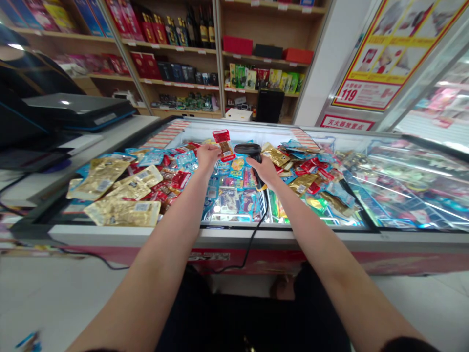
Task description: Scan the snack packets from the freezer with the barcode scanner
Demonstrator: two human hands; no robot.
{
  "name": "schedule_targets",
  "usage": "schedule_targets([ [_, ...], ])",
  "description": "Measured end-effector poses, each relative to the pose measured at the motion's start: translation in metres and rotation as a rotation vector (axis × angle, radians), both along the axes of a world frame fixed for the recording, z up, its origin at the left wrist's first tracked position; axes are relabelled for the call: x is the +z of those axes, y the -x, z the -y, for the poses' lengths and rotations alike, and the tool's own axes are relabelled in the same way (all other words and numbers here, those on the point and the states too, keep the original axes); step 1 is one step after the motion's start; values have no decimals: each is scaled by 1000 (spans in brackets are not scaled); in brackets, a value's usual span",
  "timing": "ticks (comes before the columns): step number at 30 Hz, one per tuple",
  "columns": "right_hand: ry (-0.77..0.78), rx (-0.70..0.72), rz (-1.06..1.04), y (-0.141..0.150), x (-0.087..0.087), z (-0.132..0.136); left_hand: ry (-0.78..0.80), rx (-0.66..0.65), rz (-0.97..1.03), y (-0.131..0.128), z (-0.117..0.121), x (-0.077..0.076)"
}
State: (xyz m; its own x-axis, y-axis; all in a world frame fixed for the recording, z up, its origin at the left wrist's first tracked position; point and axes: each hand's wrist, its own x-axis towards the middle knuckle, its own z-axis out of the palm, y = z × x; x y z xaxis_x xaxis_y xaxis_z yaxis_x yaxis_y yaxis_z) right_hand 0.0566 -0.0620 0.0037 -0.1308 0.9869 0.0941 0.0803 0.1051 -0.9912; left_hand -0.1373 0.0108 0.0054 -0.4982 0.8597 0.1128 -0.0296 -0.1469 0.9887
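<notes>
My left hand is closed on a small red snack packet, held upright above the glass top of a chest freezer. My right hand grips a black barcode scanner, whose head sits just right of the packet. The scanner's black cable hangs down over the freezer's front edge. Both arms reach forward over the glass.
Several gold, red and blue snack packets lie scattered over the freezer lid. A laptop sits on the counter at left. Wooden shelves with boxes and bottles line the back wall. A poster hangs at right.
</notes>
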Motion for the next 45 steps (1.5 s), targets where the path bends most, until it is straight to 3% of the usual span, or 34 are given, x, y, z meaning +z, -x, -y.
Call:
schedule_targets([
  [10, -18, 84, 128, 0, 0, 5, 56, -19, -76, 3, -5, 0],
  [29, -63, 146, 126, -5, -4, 3, 74, 24, -179, 9, -10, -5],
  [39, 10, 118, 82, -5, 0, 6, 50, 5, -122, 3, -4, -3],
  [45, 93, 33, 3, -11, 8, 7, 51, -107, -95, -16, 1, -6],
])
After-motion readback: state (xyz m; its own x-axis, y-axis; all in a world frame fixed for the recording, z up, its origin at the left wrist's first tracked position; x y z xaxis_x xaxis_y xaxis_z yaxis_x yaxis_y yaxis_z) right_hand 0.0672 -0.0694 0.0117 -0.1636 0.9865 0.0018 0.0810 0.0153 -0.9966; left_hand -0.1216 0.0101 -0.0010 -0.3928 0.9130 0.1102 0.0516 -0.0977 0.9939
